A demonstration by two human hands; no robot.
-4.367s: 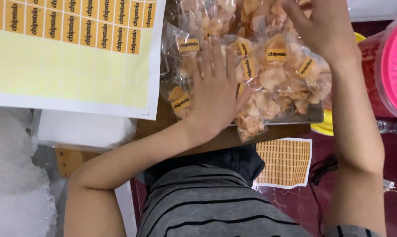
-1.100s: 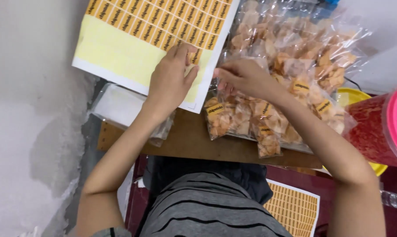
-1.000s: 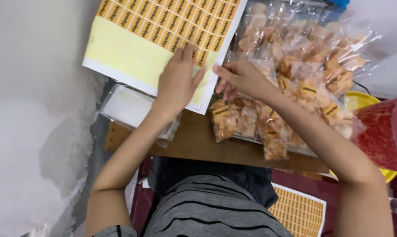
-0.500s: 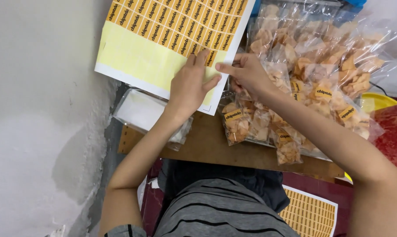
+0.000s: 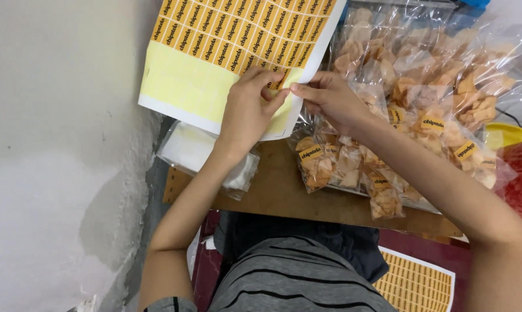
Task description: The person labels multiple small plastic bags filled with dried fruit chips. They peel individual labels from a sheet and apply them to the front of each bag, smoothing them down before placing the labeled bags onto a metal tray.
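at far left, a pale wall; just right of it, a sticker sheet (image 5: 214, 52) lying flat with its long edge running away across the table (image 5: 284, 196), orange labels filling the upper part and bare yellow backing below. left hand (image 5: 246, 110) pressed on the sheet's near right corner, grip pinched shut on an orange sticker (image 5: 279, 81); right hand (image 5: 330, 101) touching fingertip to fingertip from the right, nearer the snack bags (image 5: 422, 115), grip closing on the same sticker. two sheets counted, the second (image 5: 414, 283) near the lap; bags too many and too overlapped to count.
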